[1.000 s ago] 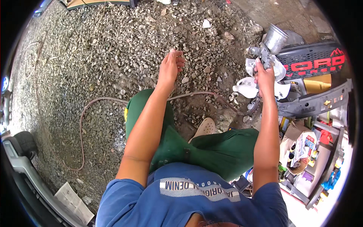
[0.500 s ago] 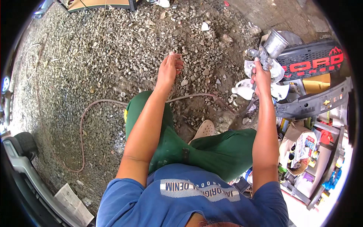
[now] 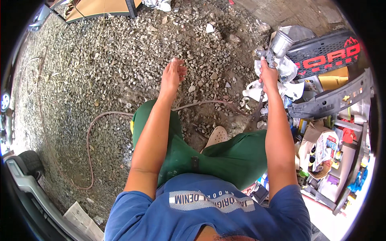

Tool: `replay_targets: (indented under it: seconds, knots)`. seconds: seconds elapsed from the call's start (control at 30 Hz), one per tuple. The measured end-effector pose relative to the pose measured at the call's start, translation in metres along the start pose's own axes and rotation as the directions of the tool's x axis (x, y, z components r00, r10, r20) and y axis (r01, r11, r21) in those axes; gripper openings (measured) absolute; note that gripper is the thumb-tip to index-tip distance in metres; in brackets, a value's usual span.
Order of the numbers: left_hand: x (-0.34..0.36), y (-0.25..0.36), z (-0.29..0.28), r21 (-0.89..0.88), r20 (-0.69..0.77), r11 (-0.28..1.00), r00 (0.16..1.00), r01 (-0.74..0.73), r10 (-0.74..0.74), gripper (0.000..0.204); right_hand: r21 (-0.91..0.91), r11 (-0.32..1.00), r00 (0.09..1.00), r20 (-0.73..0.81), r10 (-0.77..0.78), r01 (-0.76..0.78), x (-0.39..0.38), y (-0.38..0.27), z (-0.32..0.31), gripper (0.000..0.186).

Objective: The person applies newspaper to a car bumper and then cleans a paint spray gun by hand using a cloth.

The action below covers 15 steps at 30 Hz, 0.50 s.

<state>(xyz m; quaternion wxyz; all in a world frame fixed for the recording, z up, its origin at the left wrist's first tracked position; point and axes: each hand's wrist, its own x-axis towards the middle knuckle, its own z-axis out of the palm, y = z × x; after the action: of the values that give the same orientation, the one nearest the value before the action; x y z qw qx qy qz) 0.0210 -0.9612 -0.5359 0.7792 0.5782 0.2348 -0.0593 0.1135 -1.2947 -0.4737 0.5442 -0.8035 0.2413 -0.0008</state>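
My right hand [image 3: 268, 78] is wrapped round the handle of a spray gun [image 3: 282, 43] with a silver metal cup on top. It is held out over the right side, above crumpled white plastic and paper [image 3: 254, 91]. A thin brownish hose [image 3: 205, 101] crosses the gravel toward a dark line below that hand. Its join to the gun is partly hidden by my hand and arm. My left hand [image 3: 172, 78] reaches forward over the gravel, holding nothing, its fingers extended and slightly bent.
A black grille panel [image 3: 327, 56] with red lettering lies at the right, beside a dark curved trim piece [image 3: 333, 98]. Below them stands a rack [image 3: 345, 193] crowded with cans, paper and bags. Far left are a tan panel [image 3: 100, 10] and a grey bumper [image 3: 30, 188]. Loose gravel [image 3: 120, 60] covers the ground.
The whole view has shifted slightly, so the ground and both hands appear a little further left. My right hand still grips the spray gun, and my left hand stays extended.
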Motion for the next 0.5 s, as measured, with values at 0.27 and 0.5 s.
replay_targets:
  seconds: [0.27, 0.5]
  knots:
    - [0.0, 0.003, -0.003, 0.009, -0.028, 1.0, 1.0, 0.001, -0.001, 0.051, -0.005, 1.0, 1.0, 0.002, -0.026, 0.026, 0.01, 0.01, 0.006, 0.028]
    - [-0.001, 0.003, -0.009, 0.011, -0.022, 1.0, 1.0, -0.021, 0.021, 0.052, -0.066, 0.998, 1.0, -0.004, -0.011, 0.011, 0.009, 0.009, 0.012, 0.029]
